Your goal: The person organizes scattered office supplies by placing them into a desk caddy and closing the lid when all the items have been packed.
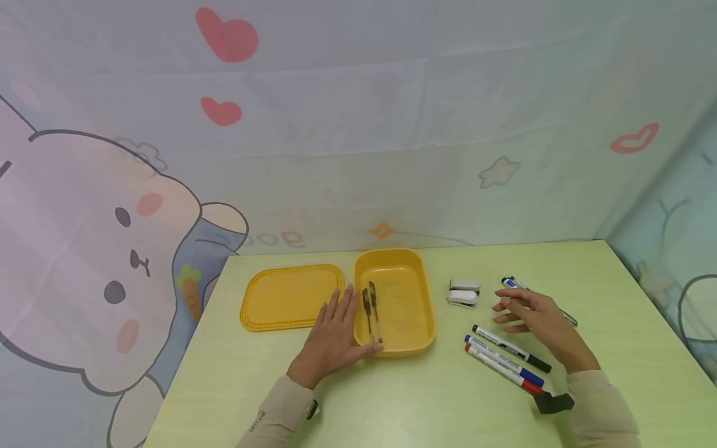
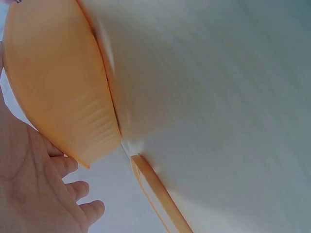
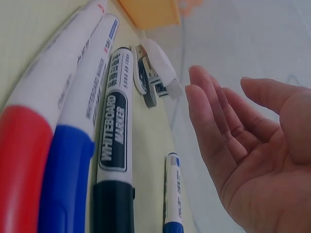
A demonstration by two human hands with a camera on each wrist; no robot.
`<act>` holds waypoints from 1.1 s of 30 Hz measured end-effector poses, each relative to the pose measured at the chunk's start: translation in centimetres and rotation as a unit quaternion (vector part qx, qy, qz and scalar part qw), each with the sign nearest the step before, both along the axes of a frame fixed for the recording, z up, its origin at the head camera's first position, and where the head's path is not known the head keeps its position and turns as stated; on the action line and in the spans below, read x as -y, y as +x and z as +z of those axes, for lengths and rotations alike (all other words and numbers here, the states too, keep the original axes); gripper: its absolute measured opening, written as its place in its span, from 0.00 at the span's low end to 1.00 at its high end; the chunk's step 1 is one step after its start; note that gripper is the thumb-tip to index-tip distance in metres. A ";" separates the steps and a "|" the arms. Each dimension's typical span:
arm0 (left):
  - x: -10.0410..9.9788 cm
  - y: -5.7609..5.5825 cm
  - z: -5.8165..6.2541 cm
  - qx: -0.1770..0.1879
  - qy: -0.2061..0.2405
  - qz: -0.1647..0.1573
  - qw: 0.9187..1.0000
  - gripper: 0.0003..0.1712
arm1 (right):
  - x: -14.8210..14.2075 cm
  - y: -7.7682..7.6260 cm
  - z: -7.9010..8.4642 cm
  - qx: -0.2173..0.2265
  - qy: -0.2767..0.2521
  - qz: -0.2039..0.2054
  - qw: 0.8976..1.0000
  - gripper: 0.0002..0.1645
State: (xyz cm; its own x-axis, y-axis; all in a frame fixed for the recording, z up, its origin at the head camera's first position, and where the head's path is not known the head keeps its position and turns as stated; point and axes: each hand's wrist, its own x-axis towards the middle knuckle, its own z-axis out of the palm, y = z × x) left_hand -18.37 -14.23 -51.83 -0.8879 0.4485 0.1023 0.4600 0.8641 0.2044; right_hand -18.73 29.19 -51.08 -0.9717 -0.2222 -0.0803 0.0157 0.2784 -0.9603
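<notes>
A yellow plastic box (image 1: 394, 356) stands near the table's middle with two black-capped pens (image 1: 368, 309) lying inside. My left hand (image 1: 330, 348) lies along its left rim, fingers extended, and the left wrist view shows the fingers touching the box's edge (image 2: 63, 87). Over the right side, my right hand (image 1: 540, 320) hovers with loosely bent fingers and nothing in them. Below it lie a black whiteboard marker (image 1: 511, 348), a blue one (image 1: 503, 361) and a red one (image 1: 503, 371). Another blue-capped marker (image 3: 173, 194) lies beyond, partly hidden by the hand in the head view.
Left of the box lies a flat yellow lid (image 1: 292, 297). Two small white staplers (image 1: 463, 294) sit between the box and my right hand. A further slim pen or marker (image 1: 568, 318) shows behind that hand. A printed cloth (image 1: 358, 124) hangs behind the table.
</notes>
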 end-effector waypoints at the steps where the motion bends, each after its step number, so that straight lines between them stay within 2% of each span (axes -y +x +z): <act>1: 0.0 0.0 0.0 0.000 0.000 0.000 1.000 0.67 | -0.2 0.1 0.0 0.000 0.002 -0.002 1.000 0.32; 9: 0.0 0.0 0.1 0.010 0.000 0.001 1.000 0.67 | -1.1 0.5 0.1 0.015 0.006 -0.015 1.000 0.34; 19: -0.1 0.1 0.3 0.013 0.001 0.001 1.000 0.67 | -2.5 1.0 -0.4 0.008 0.011 -0.037 0.999 0.36; 33: -0.1 0.2 0.3 0.015 0.003 0.004 1.000 0.67 | -5.1 1.9 -0.9 0.004 -0.010 -0.063 0.998 0.34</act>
